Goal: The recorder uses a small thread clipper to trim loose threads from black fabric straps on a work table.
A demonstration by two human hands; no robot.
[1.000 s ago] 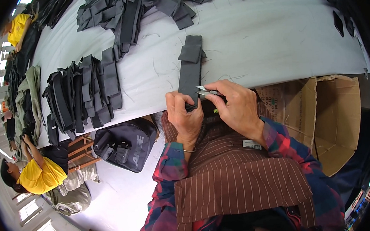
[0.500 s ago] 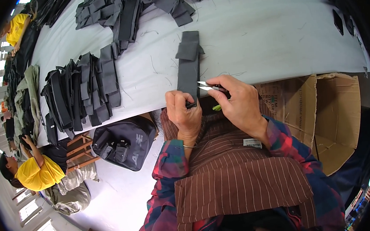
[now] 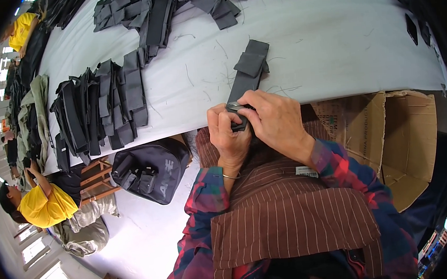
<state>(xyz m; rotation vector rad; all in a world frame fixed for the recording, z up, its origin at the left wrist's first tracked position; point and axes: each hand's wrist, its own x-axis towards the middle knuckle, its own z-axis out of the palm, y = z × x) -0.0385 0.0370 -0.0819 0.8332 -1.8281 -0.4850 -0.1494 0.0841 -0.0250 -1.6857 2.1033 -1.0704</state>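
Note:
At the table's near edge my left hand [image 3: 228, 131] is closed on the near end of a dark grey fabric strip [image 3: 244, 83]. The strip slants away over the white tabletop, with a folded flap near its far end. My right hand [image 3: 277, 117] is closed around small thread snips [image 3: 235, 106]. Their metal blades lie against the strip beside my left fingers; the handles are hidden in my right hand. Loose dark threads [image 3: 282, 88] are scattered on the cloth around the strip.
Left on the white table [image 3: 332, 47] lies a row of grey strips [image 3: 100, 107], with a pile of strips [image 3: 156, 13] at the far side. Below the edge are a black bag [image 3: 168, 170] and an open cardboard box [image 3: 408, 146]. A person in yellow [image 3: 47, 206] works at left.
My right hand has moved left, bringing the snips against the strip by my left fingers. The strip's far end has swung to the right.

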